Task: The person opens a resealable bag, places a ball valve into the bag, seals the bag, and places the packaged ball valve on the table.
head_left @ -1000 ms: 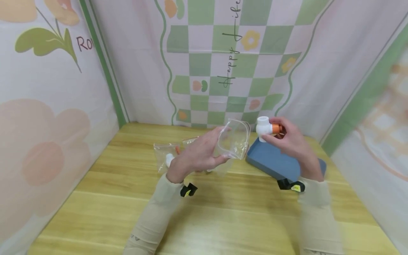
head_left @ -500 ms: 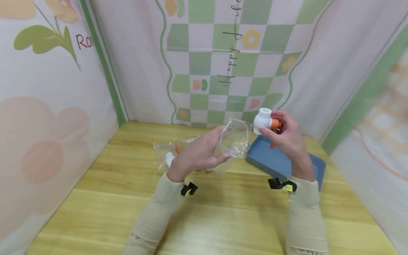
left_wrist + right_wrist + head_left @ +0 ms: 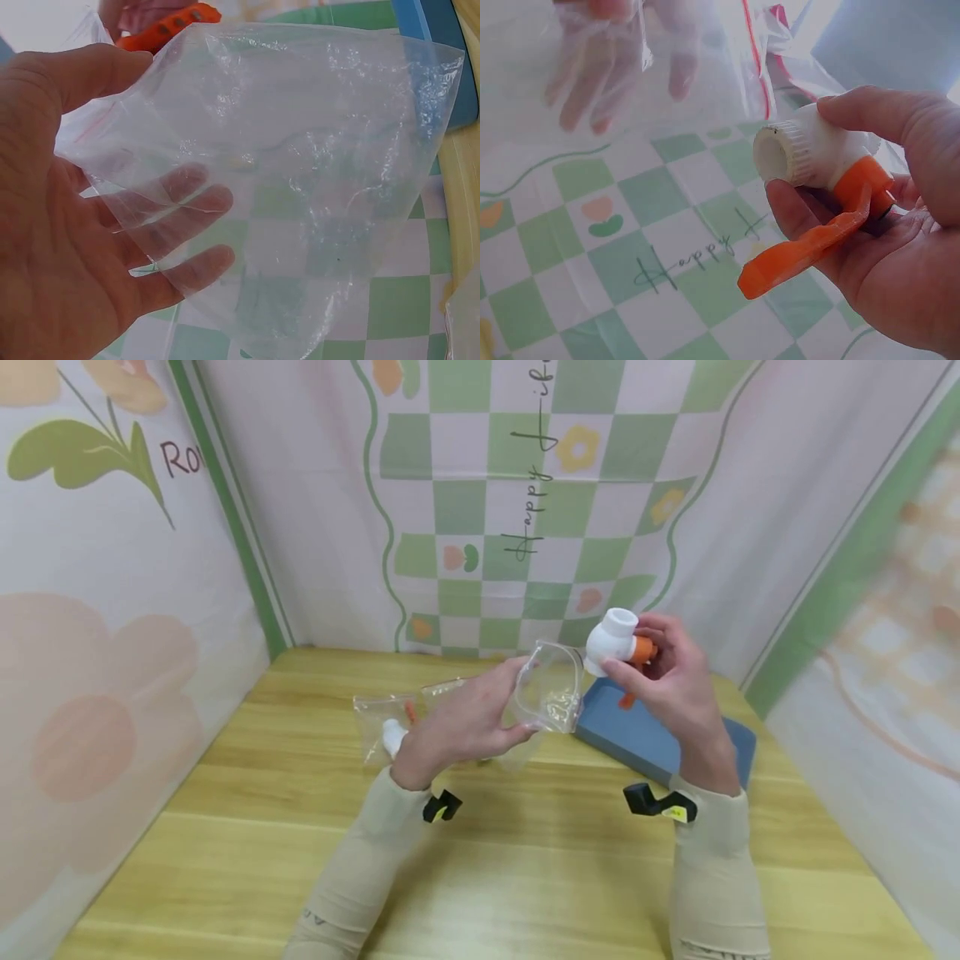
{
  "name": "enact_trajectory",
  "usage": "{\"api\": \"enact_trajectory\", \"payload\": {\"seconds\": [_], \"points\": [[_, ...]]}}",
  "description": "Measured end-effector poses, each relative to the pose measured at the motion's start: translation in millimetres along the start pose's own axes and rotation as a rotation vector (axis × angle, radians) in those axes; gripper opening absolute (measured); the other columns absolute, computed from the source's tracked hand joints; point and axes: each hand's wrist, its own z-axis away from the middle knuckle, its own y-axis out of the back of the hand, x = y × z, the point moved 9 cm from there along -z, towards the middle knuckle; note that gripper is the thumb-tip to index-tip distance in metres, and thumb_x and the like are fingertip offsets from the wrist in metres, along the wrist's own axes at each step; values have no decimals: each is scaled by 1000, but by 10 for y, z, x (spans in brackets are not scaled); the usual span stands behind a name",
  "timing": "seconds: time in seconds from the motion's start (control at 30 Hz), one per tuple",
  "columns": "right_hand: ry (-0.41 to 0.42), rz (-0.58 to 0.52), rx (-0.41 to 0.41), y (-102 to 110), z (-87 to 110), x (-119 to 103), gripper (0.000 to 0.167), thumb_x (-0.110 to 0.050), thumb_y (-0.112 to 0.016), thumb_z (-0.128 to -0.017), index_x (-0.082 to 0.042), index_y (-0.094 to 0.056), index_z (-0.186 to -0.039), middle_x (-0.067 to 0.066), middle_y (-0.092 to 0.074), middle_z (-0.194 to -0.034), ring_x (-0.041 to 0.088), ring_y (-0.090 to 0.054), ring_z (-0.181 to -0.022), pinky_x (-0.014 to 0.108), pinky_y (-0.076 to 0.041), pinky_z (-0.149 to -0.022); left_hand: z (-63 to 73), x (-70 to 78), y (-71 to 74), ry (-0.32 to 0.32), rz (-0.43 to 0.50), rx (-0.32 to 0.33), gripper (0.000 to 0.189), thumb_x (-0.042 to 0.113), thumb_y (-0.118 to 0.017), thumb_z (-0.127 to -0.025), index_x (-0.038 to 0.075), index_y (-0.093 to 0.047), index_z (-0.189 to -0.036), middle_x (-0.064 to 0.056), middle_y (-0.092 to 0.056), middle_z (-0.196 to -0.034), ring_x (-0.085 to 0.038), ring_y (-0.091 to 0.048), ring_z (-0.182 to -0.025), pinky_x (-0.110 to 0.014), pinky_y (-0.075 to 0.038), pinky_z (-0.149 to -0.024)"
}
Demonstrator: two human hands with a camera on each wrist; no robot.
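My left hand [image 3: 472, 714] holds a clear zip bag [image 3: 300, 150] by its mouth, thumb on one side and fingers spread behind the film. The mouth gapes toward the right in the head view, and the bag looks empty. In my right hand [image 3: 678, 689] is a white plastic ball valve [image 3: 611, 642] with an orange lever handle [image 3: 802, 251]. Thumb and fingers pinch the valve's round body, one open pipe end facing up in the head view. The valve is right beside the bag's mouth, above the tray.
A blue tray [image 3: 626, 735] lies beneath my right hand. Left of my left hand, another clear bag [image 3: 371, 714] with a white and orange valve [image 3: 393, 737] in it rests on the wooden table [image 3: 525, 860]. Printed cloth walls [image 3: 315, 527] close in the back and sides.
My right hand has brought the valve up and leftward, closer to the bag's mouth, and tilted it slightly. My left hand has kept the bag nearly still.
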Motion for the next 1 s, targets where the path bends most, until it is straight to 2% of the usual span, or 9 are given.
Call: {"api": "enact_trajectory", "payload": {"seconds": [0.2, 0.3, 0.4, 0.53, 0.77, 0.9, 1.0], "points": [[34, -112, 8, -68, 42, -177, 57, 22, -64, -77, -6, -51, -125, 7, -66, -111, 15, -64, -89, 23, -56, -54, -4, -32, -45, 27, -38, -21, 77, 29, -74, -85, 4, -34, -145, -4, -60, -115, -13, -59, -97, -26, -52, -84], [55, -164, -2, -107, 57, -247, 57, 22, -63, -79, -2, -47, -128, 10, -64, -113, 18, -65, -89, 28, -56, -50, -6, -38, -78, 39, -70, -40, 78, 30, -75, -85, 5, -33, -145, -3, -61, -113, -13, -60, -96, -27, -53, -83], [72, -198, 31, -113, 72, -287, 59, 22, -63, -78, -1, -46, -129, 11, -65, -111, 18, -66, -88, 26, -58, -57, -6, -33, -118, 48, -88, -61, 79, 31, -75, -84, 5, -32, -146, -3, -62, -111, -13, -60, -96, -28, -53, -84], [84, -178, 78, -145, 76, -299, 60, 20, -67, -78, -4, -47, -129, 7, -68, -107, 16, -65, -87, 19, -56, -73, -8, -16, -159, 60, -98, -84, 80, 33, -74, -86, 6, -30, -147, -4, -62, -112, -14, -61, -95, -29, -54, -83], [80, -119, 80, -214, 78, -304, 61, 21, -67, -77, -4, -47, -129, 4, -67, -107, 14, -64, -87, 17, -55, -74, -24, 20, -184, 57, -97, -73, 78, 34, -70, -89, 5, -28, -148, -5, -62, -118, -14, -62, -97, -30, -55, -85], [60, -95, 56, -296, 84, -297, 62, 24, -66, -76, -3, -47, -128, 3, -66, -107, 13, -64, -87, 17, -55, -73, -31, 14, -166, 86, -73, -39, 75, 30, -67, -91, 4, -26, -148, -7, -61, -117, -14, -60, -91, -29, -55, -78], [72, -87, 40, -375, 87, -310, 61, 26, -65, -75, 2, -46, -128, 3, -66, -107, 14, -65, -89, 18, -56, -75, -33, 18, -144, 102, -69, -9, 75, 28, -67, -92, 4, -26, -149, -7, -62, -116, -13, -60, -86, -26, -53, -71]]}}
